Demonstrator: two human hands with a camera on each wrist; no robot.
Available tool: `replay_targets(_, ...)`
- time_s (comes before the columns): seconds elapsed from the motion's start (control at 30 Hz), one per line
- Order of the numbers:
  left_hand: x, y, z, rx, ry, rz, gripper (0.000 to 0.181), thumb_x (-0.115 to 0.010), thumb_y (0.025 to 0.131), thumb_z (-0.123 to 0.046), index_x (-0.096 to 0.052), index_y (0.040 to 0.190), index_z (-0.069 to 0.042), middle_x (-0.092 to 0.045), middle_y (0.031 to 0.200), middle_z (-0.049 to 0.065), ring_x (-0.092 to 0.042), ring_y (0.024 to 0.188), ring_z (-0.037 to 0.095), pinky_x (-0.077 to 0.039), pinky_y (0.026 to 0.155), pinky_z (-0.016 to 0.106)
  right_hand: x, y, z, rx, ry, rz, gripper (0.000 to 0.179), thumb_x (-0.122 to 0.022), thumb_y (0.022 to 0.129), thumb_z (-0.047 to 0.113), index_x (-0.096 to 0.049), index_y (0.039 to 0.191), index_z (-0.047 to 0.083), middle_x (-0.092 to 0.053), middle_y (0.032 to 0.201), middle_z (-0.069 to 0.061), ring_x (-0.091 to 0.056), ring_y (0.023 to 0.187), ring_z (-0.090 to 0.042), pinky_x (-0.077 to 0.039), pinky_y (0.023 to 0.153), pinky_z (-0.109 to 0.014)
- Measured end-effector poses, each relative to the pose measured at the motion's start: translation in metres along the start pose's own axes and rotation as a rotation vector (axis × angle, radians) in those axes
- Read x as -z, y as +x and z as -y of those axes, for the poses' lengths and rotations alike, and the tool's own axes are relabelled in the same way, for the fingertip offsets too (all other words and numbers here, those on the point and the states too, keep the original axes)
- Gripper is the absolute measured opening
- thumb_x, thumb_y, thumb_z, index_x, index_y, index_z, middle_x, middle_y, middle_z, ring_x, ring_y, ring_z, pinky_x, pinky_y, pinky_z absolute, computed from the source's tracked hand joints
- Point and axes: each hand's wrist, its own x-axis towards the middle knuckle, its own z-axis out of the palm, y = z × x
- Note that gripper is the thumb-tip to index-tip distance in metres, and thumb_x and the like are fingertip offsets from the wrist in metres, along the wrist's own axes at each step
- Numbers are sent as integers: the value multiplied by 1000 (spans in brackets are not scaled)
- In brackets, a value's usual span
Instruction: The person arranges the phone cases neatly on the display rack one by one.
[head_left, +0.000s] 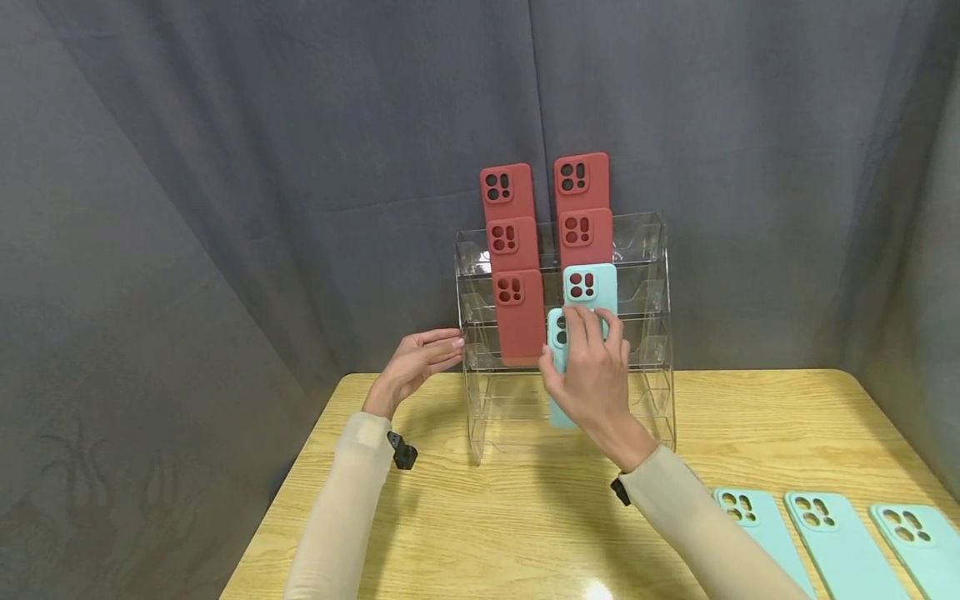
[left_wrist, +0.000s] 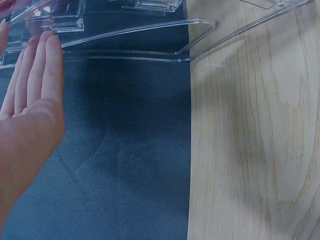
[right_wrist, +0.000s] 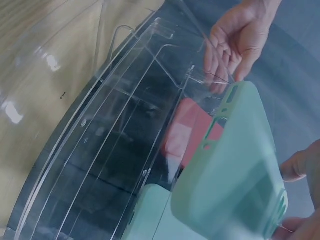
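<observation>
A single grey-blue curtain (head_left: 337, 125) hangs behind one wooden table (head_left: 465, 533), whose two back corners are rounded. One clear tiered rack (head_left: 641, 242) stands toward the back of the table, with room to its right before the table's side edge and a wide stretch of wood in front.

Two hands are at work, well apart. The left hand (head_left: 420, 362) keeps its fingers straight, tips at the rack's left side edge; I cannot tell whether they press on it. The right hand (head_left: 600, 367) pinches one teal case between thumb and fingers.

Ten phone cases show: five red cases (head_left: 521, 321), three in the left column and two in the right, and five teal. Of the teal, one standing case (head_left: 600, 287) fronts the right column, three lying cases (head_left: 847, 542) rest side by side at the lower right, and the held case (right_wrist: 230, 160) is before the rack's lower right tiers. Its long axis runs nearly upright, camera-cutout end up; whether its bottom meets a tier is unclear.
</observation>
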Motion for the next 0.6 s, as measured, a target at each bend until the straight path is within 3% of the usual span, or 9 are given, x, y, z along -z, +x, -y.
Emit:
replay_targets(0.23, -1, 0, -1, -5, -7, 6, 51, -68, 103, -9, -53, 149, 3, -60, 150, 22, -73, 116, 16, -58, 108, 35, -23, 12, 3, 26, -20, 4, 55, -77, 88, 17, -61, 138, -2, -63, 136, -21, -53, 128, -52, -52, 85, -67)
replay_targets(0.6, -1, -4, -2, 4, -12, -6, 51, -71, 101, -11, -56, 148, 1, -59, 150, 22, -71, 122, 20, -58, 107, 33, -56, 13, 10, 75, -25, 11, 52, -75, 92, 22, -60, 136, 0, -61, 137, -21, -52, 128, -52, -52, 88, -63)
